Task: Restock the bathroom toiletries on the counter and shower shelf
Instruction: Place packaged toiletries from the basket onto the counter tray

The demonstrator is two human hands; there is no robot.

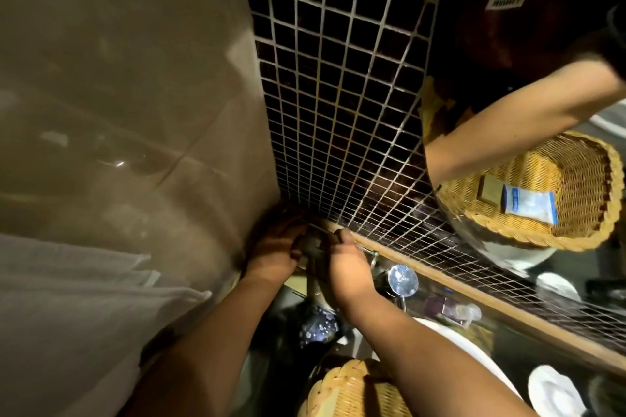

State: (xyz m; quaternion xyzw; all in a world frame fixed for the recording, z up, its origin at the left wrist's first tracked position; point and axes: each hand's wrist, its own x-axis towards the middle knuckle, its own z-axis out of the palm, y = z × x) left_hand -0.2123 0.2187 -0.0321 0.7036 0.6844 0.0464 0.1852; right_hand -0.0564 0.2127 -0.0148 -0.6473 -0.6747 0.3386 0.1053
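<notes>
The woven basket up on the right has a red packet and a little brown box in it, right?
Not quite. The packet in the woven basket up on the right is white and blue, not red. The little brown box does lie in it, right beside the packet. The head view shows this.

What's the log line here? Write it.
left hand: holds dark item | right hand: holds it | where: corner, left of tap | basket: beneath right arm
</notes>
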